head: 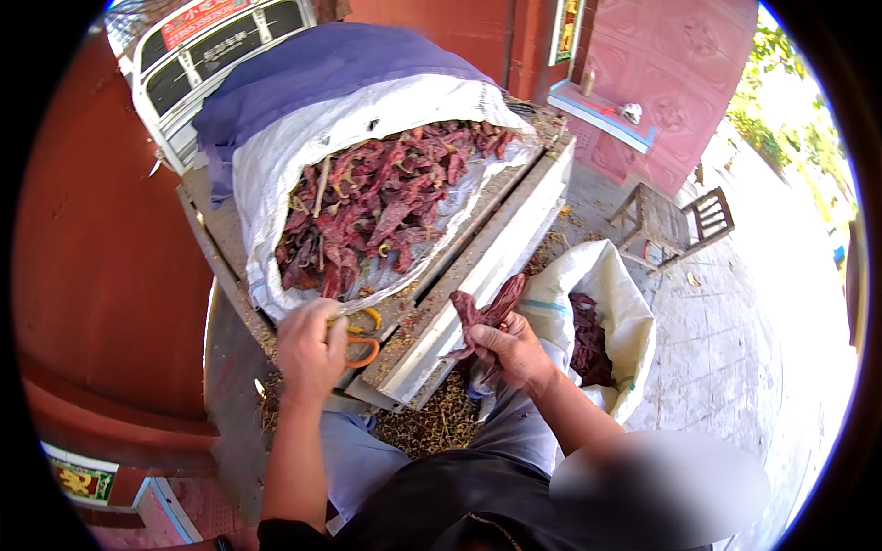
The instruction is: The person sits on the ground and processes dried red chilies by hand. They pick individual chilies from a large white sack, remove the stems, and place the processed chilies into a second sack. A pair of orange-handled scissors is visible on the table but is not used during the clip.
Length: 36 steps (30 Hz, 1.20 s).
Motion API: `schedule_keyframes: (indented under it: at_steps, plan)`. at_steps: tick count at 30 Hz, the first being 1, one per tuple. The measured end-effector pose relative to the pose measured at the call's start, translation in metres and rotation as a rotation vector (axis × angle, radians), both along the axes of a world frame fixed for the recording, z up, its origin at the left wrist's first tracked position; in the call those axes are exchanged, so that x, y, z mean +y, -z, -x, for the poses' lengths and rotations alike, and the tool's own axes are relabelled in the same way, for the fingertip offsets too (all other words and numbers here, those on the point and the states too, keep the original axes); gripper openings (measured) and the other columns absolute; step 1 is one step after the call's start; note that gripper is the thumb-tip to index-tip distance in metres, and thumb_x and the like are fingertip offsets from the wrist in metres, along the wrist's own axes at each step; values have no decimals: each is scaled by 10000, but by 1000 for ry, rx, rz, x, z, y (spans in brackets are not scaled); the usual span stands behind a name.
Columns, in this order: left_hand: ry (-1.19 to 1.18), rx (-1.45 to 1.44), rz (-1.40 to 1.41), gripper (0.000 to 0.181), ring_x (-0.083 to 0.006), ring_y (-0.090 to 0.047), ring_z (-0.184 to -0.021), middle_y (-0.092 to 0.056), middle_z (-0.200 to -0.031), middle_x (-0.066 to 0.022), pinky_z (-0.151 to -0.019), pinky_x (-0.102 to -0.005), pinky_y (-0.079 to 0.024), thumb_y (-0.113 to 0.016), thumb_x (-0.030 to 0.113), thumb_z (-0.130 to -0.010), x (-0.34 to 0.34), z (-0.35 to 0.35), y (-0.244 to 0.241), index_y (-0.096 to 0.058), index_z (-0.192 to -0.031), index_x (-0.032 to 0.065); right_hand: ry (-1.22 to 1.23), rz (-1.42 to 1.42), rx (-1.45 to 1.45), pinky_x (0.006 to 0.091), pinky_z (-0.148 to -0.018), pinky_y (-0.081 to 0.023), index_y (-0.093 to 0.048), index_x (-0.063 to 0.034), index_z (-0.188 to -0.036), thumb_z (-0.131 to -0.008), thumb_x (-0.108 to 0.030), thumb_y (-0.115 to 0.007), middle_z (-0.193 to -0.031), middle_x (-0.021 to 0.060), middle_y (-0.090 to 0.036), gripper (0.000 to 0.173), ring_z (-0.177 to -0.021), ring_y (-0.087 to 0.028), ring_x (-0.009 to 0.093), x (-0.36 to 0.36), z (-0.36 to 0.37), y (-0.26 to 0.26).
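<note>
My right hand (508, 350) grips several dried red chili peppers (490, 308) in front of the tailgate of a small truck bed. My left hand (311, 344), fingers curled, is at the near lip of a white woven sack (264, 227); whether it holds anything is hidden. Right beside those fingers are scissors with orange and yellow handles (364, 350), lying on the bed's edge. A heap of dried chilies (375, 200), some with stems, fills the mouth of the sack, which lies on its side.
Dark blue cloth (344, 52) covers the sack's back. Right of my legs stands an open white sack (630, 317) holding dried chilies (589, 341). Beyond it is a wooden chair (661, 224). The tailgate (475, 275) juts towards me; stem debris (431, 423) litters the ground.
</note>
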<state>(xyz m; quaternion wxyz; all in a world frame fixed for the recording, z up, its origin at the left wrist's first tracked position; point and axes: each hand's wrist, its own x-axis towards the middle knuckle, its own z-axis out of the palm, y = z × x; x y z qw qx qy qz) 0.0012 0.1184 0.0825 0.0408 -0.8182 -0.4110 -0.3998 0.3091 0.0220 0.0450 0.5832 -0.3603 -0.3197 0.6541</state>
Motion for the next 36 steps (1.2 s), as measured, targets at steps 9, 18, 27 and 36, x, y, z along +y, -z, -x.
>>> schedule_keyframes:
  at_steps: [9,18,27,36]
  plan:
    - [-225,162,270,387,-406,-686,-1033,-730,-1117,-213,-933,-491,-523,-735,139,-877,53,21,33,-670,-1240,23,611,289,-139,240,-450,-345,-644,-110,-979,-994,-163,-694,-735,-5,-620,75,-534,-479,71,-64,-162,57]
    - [-256,-215,259,198,-337,-721,-981,-738,-1068,-174,-887,-411,-564,-703,67,-909,34,43,29,-709,-1097,5,632,659,-1132,384,-887,-524,-627,54,-1261,-902,-271,-721,-1081,178,-714,493,-1003,-678,271,-76,-228,123]
    - [-97,-811,556,150,-109,-666,-831,-723,-895,-60,-755,-289,-545,-724,53,-926,-23,27,36,-691,-1045,-33,204,-15,-656,352,-992,-525,-567,39,-1376,-974,-194,-686,-1195,147,-690,479,-1122,-662,223,-6,-60,31]
    - [176,-720,863,209,-127,-685,-859,-715,-923,-69,-793,-296,-553,-771,106,-934,-104,-16,80,-683,-1073,-23,-230,-151,-147,319,-860,-580,-551,0,-1354,-1084,-194,-594,-1062,78,-687,335,-960,-697,157,6,79,5]
